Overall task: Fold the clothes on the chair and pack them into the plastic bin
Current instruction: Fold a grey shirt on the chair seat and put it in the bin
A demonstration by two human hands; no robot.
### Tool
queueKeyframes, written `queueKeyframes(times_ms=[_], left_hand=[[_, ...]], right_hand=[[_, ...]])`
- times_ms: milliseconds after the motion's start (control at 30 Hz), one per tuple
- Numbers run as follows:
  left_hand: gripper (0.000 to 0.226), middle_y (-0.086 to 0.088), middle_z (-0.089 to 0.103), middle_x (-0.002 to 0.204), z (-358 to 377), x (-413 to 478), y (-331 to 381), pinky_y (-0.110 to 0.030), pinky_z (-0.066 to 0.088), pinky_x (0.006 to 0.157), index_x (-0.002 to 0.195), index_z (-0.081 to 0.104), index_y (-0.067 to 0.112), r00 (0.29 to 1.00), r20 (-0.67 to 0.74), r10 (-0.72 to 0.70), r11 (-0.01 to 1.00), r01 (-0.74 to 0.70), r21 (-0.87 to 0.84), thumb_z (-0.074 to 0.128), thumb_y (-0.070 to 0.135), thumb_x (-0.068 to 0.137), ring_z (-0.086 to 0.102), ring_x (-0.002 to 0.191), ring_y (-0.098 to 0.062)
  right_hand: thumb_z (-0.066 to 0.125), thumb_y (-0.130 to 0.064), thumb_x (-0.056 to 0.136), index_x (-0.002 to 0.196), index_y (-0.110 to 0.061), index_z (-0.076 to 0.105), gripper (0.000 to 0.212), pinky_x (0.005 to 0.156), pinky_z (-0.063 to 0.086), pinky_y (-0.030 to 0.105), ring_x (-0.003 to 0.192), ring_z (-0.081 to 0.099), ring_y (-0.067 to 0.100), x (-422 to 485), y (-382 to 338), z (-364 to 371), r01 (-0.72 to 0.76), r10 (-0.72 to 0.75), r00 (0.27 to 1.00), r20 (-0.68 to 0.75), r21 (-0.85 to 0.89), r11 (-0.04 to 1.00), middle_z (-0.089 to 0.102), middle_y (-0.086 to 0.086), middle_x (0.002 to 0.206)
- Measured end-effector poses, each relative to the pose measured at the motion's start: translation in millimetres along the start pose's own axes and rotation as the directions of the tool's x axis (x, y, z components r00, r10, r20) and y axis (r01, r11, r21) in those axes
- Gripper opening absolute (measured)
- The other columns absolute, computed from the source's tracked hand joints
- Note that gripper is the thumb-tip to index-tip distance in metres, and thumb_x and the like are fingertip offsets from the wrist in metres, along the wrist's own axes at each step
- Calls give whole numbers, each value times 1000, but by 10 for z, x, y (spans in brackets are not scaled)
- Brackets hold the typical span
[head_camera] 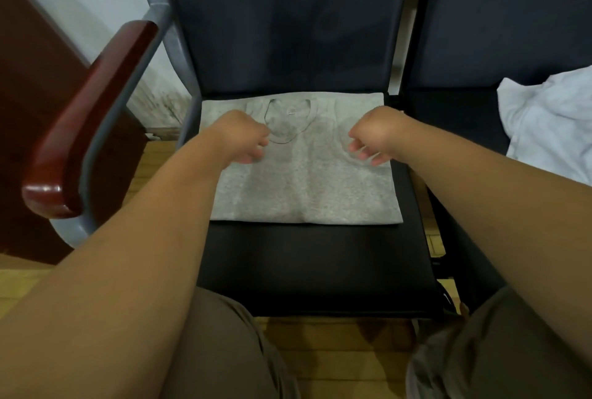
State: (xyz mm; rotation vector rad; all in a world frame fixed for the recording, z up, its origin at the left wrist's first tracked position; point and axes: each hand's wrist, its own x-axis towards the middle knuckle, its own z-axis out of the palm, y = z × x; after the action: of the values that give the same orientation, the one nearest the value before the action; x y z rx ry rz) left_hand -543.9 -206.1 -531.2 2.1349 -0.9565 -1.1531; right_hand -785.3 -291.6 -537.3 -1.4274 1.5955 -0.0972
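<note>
While the grey tank top (pixel 304 181) lies flat on the black chair seat (pixel 314 267), the left hand (pixel 242 137) and the right hand (pixel 374 136) are over its armholes.
Both are loosely curled, gripping nothing; a white garment (pixel 551 123) is heaped on the next seat to the right, and a wooden armrest (pixel 86 123) stands to the left.

The fingers (pixel 256 151) of the left hand (pixel 238 136) and of the right hand (pixel 376 133) are blurred, so whether they pinch the grey tank top (pixel 307 181) or only hover over it cannot be told. The left forearm (pixel 179 200) hides the top's left edge. The white garment (pixel 551 123) on the next seat is cut off by the right edge, and the label (pixel 291 112) in the neckline is too small to read.
</note>
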Motion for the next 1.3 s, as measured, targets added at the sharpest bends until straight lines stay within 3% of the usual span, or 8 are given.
queueKeyframes(times_ms=[133, 267, 467, 600, 700, 967, 1100, 1300], left_hand=[[27, -16, 76, 116, -3, -99, -28, -52, 60, 98, 115, 74, 2, 994, 85, 68, 877, -100, 470, 65, 21, 98, 73, 101, -28], [28, -10, 71, 110, -156, -101, -91, -41, 57, 92, 116, 72, 5, 989, 80, 126, 674, -145, 724, 68, 26, 98, 66, 99, -24], [65, -19, 57, 144, -439, -18, -384, -46, 48, 103, 147, 51, 1, 993, -71, -91, 511, 107, 853, 80, 20, 93, 57, 129, -38], [58, -12, 66, 128, -702, 129, -686, -47, 51, 106, 135, 64, 5, 991, -61, -117, 512, 112, 852, 79, 36, 89, 62, 118, -35], [43, -9, 66, 113, -818, 115, -745, -43, 57, 85, 123, 67, 8, 990, -37, -138, 627, 116, 770, 75, 32, 89, 66, 103, -30], [11, -9, 66, 106, -753, -206, -552, -28, 56, 64, 107, 66, 10, 994, 60, -86, 891, 49, 452, 70, 14, 97, 66, 90, -21], [38, -8, 66, 119, -770, -186, -599, -38, 62, 79, 118, 67, 14, 992, 97, -86, 885, 31, 465, 86, 17, 85, 67, 103, -26], [51, -5, 66, 126, -784, -122, -592, -46, 62, 94, 124, 72, 19, 989, 92, -114, 879, 57, 473, 92, 23, 77, 65, 110, -27]], right_hand=[[57, -20, 103, 86, -7, 57, 21, 61, 45, 30, 75, 55, 22, -131, 63, -11, 96, -42, 994, 96, -668, 738, 58, 10, 97], [55, -21, 105, 141, -3, 57, 40, 83, 49, 32, 102, 57, 23, -140, 146, 100, 101, 4, 991, 131, -785, 611, 58, 11, 128], [43, -16, 110, 156, -6, 40, 48, 58, 33, 22, 73, 40, 13, -195, 85, 106, 131, -56, 991, 119, -835, 535, 42, 1, 106], [46, -17, 110, 157, -8, 39, 49, 68, 44, 24, 101, 46, 23, -124, 63, 110, 124, -52, 992, 113, -881, 457, 50, 6, 114], [53, -17, 107, 151, -4, 48, 46, 87, 48, 30, 106, 52, 23, -84, 90, 128, 95, -11, 995, 99, -912, 400, 53, 11, 128], [57, -13, 100, 128, -2, 60, 30, 71, 49, 31, 97, 58, 24, -94, 116, 182, 68, -64, 997, 40, -847, 528, 60, 11, 117], [62, -20, 92, 98, -11, 52, 14, 80, 52, 38, 108, 54, 34, -97, 130, 277, 129, -285, 956, -72, -769, 626, 45, 10, 110], [60, -25, 96, 107, -15, 67, 17, 89, 57, 41, 102, 58, 27, -204, 83, 554, 375, -447, 892, 75, -674, 637, 49, 7, 117]])
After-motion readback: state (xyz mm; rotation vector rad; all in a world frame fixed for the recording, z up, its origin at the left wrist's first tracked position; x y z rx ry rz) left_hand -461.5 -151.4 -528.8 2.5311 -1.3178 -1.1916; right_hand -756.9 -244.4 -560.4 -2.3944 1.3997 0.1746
